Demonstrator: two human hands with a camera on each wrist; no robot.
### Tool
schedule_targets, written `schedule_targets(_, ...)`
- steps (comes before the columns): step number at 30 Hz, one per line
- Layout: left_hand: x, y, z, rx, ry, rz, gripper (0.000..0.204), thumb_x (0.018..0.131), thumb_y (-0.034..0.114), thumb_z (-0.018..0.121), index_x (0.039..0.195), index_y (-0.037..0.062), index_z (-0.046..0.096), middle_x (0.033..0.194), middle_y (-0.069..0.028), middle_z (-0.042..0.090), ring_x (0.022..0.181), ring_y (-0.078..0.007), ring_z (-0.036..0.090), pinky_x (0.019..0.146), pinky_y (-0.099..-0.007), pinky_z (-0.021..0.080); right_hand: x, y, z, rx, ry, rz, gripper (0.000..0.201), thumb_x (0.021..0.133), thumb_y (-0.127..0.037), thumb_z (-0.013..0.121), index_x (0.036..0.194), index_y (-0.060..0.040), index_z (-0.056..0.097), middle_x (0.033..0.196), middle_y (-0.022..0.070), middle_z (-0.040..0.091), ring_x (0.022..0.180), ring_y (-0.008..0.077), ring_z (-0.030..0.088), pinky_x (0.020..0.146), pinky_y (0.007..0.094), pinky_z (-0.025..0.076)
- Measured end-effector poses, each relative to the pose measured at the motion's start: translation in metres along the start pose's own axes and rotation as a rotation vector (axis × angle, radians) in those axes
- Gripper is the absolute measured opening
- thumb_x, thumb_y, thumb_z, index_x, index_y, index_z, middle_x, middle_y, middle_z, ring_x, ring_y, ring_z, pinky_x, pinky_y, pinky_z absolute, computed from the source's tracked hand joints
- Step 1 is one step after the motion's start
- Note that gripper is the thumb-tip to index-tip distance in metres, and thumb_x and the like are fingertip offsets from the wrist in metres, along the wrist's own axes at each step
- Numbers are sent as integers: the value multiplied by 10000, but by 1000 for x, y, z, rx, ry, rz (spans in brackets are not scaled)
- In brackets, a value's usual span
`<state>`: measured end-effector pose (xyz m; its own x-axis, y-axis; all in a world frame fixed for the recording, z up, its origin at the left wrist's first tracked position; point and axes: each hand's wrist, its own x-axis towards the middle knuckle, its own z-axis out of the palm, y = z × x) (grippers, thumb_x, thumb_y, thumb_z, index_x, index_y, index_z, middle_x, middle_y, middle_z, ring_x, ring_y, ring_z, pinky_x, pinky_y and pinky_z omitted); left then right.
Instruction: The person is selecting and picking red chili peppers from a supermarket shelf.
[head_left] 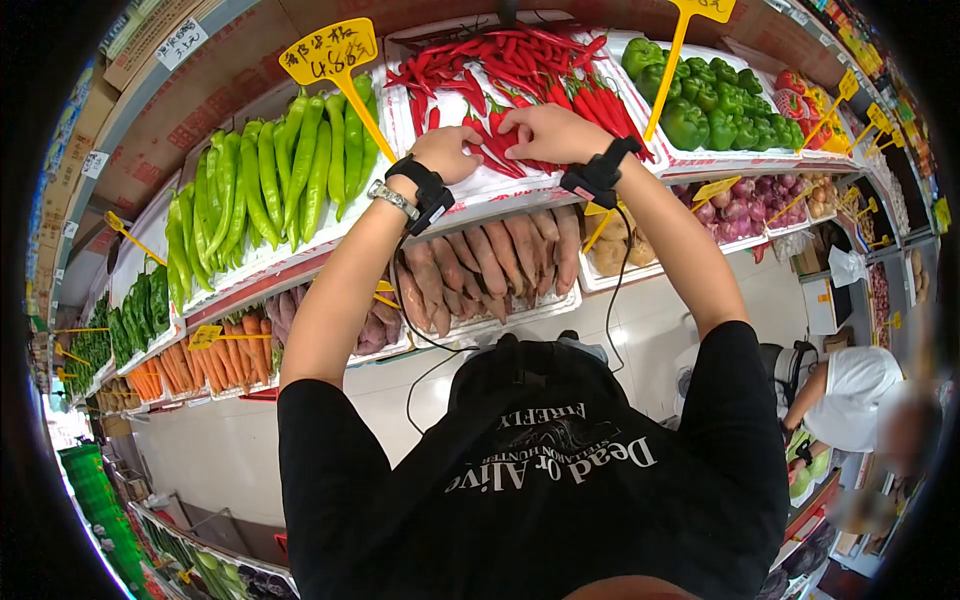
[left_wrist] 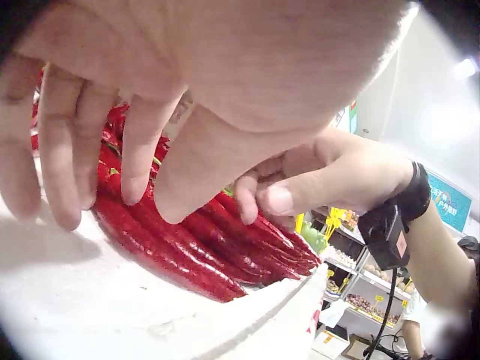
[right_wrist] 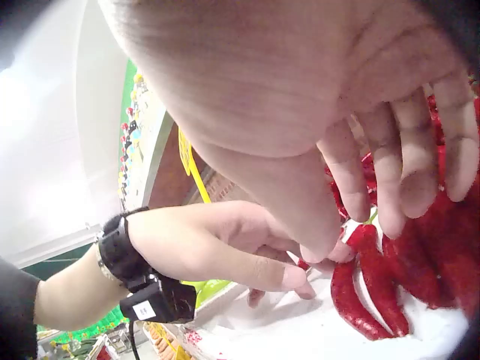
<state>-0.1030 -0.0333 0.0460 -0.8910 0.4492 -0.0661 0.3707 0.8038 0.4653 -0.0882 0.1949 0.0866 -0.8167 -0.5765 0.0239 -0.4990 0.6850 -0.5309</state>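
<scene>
Long red chili peppers lie heaped on a white-lined display shelf, with a row of them along the front edge. My left hand is at the left end of that front row. In the left wrist view its fingers hang loosely apart over the glossy chilies. My right hand lies over the same row, a little to the right. Its fingers reach down onto the chilies in the right wrist view, fairly straight. The left fingertips show close by the stem ends there. Neither hand grips a chili.
Long green peppers lie on the left, green bell peppers on the right. Yellow price signs stand up on stalks between them. Sweet potatoes fill the lower shelf. Another person is at the right.
</scene>
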Motion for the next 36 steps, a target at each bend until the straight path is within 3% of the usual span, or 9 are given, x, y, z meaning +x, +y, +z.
schedule_targets(5,-1,-7,-7,7,38,-20,407,859,259,703,1210,55,663,1154,-157,708,1115,-295,664,950,-378,517,-32,1,-16,134,34,76,351,872,-201,743,1162,-21,661,754,56,647,647,143,598,619,301,485)
schedule_targets(10,-10,-1,-37,432,266,-228,312,792,268,726,1036,74,705,1022,-186,720,967,-376,688,840,-456,556,-74,10,-30,219,173,51,321,884,-190,729,1146,-16,664,744,61,672,657,132,639,618,283,494)
schedule_targets(16,-2,17,-29,566,148,-323,231,803,183,640,967,58,745,1024,-198,724,988,-352,701,841,-438,566,-116,26,-36,255,272,81,288,888,-124,713,1150,-20,657,775,7,621,644,75,516,629,240,451)
schedule_targets(19,5,22,-28,578,125,-355,260,779,186,651,985,61,749,1022,-187,730,991,-345,705,852,-414,567,-130,48,-26,143,393,20,302,871,-128,731,1144,-23,657,846,46,630,691,113,545,665,267,476)
schedule_targets(20,11,15,-26,587,104,-373,331,772,287,711,1008,57,740,1044,-191,724,1008,-351,697,856,-431,563,-136,51,-26,125,393,69,313,853,-173,735,1112,-17,655,944,130,644,796,230,629,739,344,519)
schedule_targets(21,17,9,-25,597,83,-393,431,764,389,771,1032,54,730,1065,-194,719,1024,-357,689,860,-448,559,-140,56,-26,104,422,48,316,849,-154,737,1121,-17,653,943,126,641,787,221,618,741,340,515)
schedule_targets(25,21,14,-24,614,87,-434,281,791,177,633,1021,59,742,1058,-194,725,1033,-338,700,866,-417,565,-155,71,-30,76,447,54,326,841,-118,734,1137,-14,649,964,129,629,807,230,608,777,346,512)
schedule_targets(30,15,15,-29,593,154,-467,290,804,219,639,1011,40,737,1062,-208,718,1029,-361,693,881,-432,556,-164,87,-28,43,423,72,321,843,-162,734,1126,-38,646,1028,155,625,878,315,640,830,400,527)
schedule_targets(36,-4,13,-35,305,131,-398,346,767,288,686,1016,56,745,1053,-208,716,1012,-342,692,918,-413,536,-167,97,-23,82,441,-3,328,851,-153,728,1142,-40,627,1042,143,613,920,298,631,840,389,522)
